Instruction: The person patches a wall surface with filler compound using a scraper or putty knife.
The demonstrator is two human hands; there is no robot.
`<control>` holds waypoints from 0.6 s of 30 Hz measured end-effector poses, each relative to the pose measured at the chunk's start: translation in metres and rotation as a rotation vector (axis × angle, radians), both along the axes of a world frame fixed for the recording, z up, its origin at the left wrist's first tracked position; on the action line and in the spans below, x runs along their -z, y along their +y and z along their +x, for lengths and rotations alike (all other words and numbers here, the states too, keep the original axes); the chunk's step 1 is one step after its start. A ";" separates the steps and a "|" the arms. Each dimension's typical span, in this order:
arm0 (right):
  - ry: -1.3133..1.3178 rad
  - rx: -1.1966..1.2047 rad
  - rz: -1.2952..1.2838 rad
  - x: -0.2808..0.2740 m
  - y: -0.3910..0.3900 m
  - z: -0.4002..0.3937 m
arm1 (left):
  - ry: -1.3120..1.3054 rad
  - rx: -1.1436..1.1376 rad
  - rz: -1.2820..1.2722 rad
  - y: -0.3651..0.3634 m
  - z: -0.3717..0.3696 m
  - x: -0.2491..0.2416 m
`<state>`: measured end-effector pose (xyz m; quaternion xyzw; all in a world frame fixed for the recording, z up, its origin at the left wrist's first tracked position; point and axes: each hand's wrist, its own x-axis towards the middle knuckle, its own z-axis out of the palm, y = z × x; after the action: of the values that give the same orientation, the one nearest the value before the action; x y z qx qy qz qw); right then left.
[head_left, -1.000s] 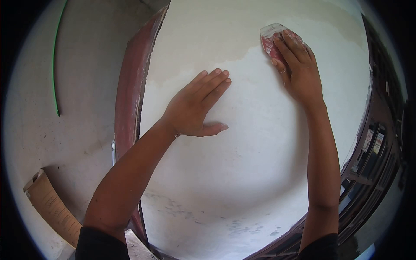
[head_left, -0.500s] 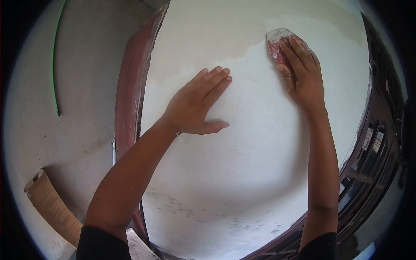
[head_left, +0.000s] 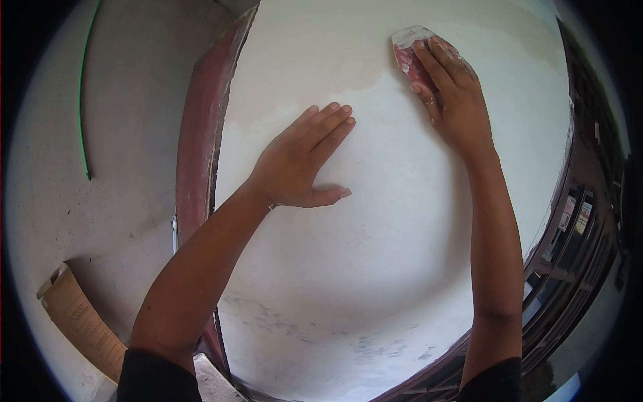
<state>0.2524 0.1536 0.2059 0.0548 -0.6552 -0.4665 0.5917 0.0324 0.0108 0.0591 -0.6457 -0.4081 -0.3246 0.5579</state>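
Observation:
A pale wall fills the middle of the view, whiter below and duller beige above an uneven boundary. My right hand presses a red, flat pad-like piece against its upper right part. White residue coats the top edge of that piece and some of my fingers; whether it is sandpaper or a spreader I cannot make out. My left hand lies flat on the wall, lower and to the left, fingers stretched out and thumb apart, holding nothing.
A reddish-brown frame borders the wall on the left. Beyond it are a thin green line on a grey wall and a cardboard box. Dark window bars curve along the right. Grey marks speckle the wall low down.
My right hand has slid the red piece up and left over the wall. My left hand has stayed nearly in place.

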 end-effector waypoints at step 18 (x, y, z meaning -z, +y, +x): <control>-0.059 0.092 -0.001 0.014 -0.007 -0.013 | 0.000 0.001 -0.014 -0.002 0.002 -0.001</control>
<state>0.2394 0.1462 0.1916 0.0378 -0.6745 -0.4910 0.5500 0.0339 0.0091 0.0596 -0.6499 -0.4102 -0.3218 0.5531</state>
